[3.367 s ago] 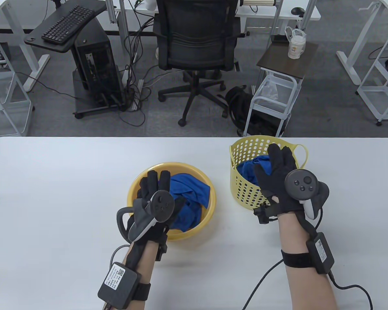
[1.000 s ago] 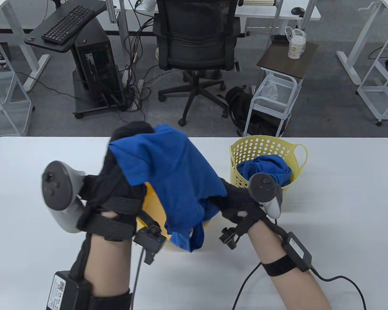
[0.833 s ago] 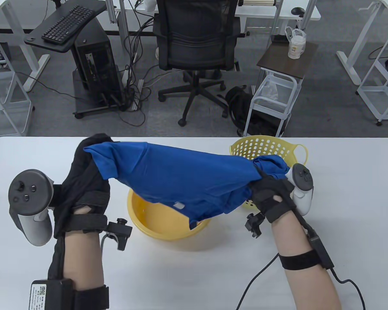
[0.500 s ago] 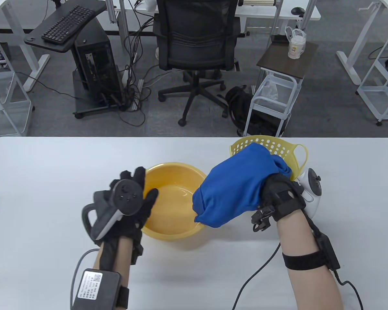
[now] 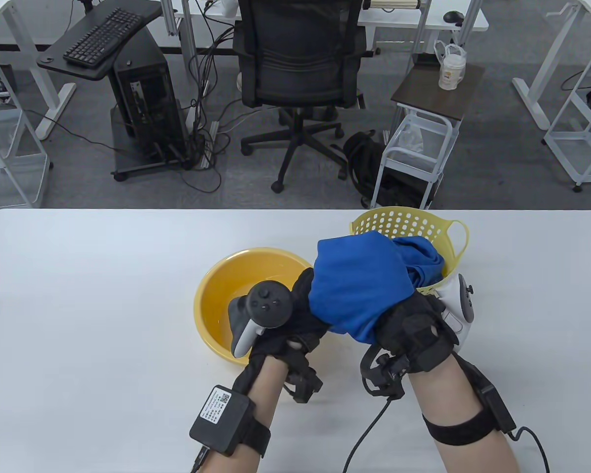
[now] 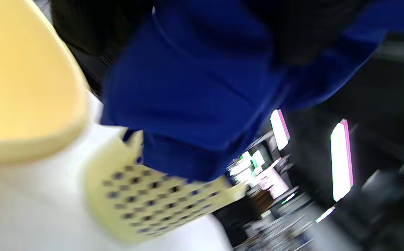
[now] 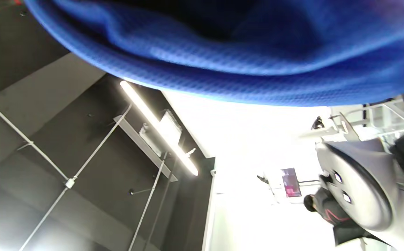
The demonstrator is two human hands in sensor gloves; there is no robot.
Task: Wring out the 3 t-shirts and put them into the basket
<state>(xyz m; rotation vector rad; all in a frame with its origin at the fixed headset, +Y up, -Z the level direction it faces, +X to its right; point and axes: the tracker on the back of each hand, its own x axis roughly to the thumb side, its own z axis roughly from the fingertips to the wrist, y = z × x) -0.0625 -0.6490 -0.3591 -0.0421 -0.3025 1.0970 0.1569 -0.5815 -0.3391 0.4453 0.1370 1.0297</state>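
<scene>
Both hands are closing again on the last blue t-shirt, just short of the basket.

The left hand point(image 5: 295, 320), which half a second ago was hovering open and apart over the yellow basin point(image 5: 216, 320), is now reaching across and meeting the bunched blue t-shirt point(image 5: 357, 283) that the right hand point(image 5: 413, 330) is gripping from beneath, knuckles curled round the cloth. Whether the left fingers are actually curling into the fabric I cannot tell; they are hidden under it, and the left wrist view is blurring badly. The basin is now sitting without a shirt, and another blue shirt point(image 5: 423, 256) is already lying in the perforated yellow basket point(image 5: 399, 224), so this looks like the final wring before the drop.
</scene>
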